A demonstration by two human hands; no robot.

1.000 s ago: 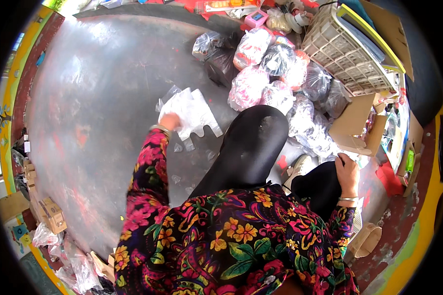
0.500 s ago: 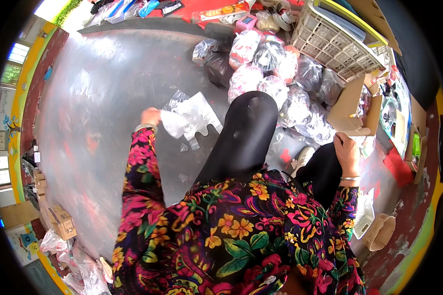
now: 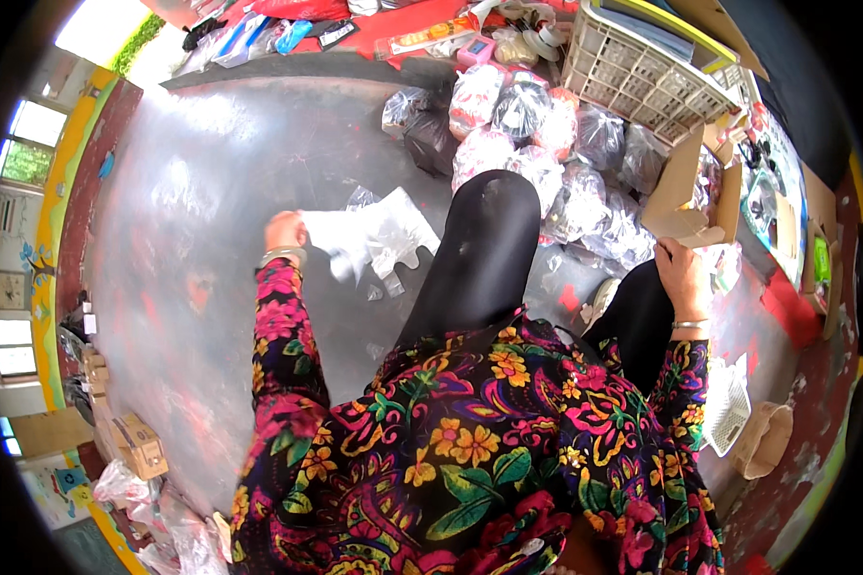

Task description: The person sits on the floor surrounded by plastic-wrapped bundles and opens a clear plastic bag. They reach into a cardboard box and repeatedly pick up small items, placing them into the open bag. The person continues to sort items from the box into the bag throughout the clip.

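On the left, my left hand (image 3: 286,233) is closed round the edge of a white plastic bag (image 3: 390,233). The bag stretches right from my fist toward my raised knee, low over the grey floor (image 3: 182,316). A crumpled clear bag (image 3: 362,197) shows behind it. Beside my other knee, my right hand (image 3: 683,279) has its fingers curled in; whether anything is in them is hidden. Just beyond those fingers stands an open cardboard box (image 3: 679,196) with small items inside.
Several stuffed plastic bags (image 3: 577,201) are heaped ahead of my knees. A beige crate (image 3: 642,81) stands behind them at the right. Near my right arm are a white basket (image 3: 728,414) and a brown paper bag (image 3: 763,439). A carton (image 3: 140,447) sits at the left wall.
My left hand has shifted slightly left, pulling the white bag's near end out straighter. The right hand stays beside the knee. The whole view has tilted a little.
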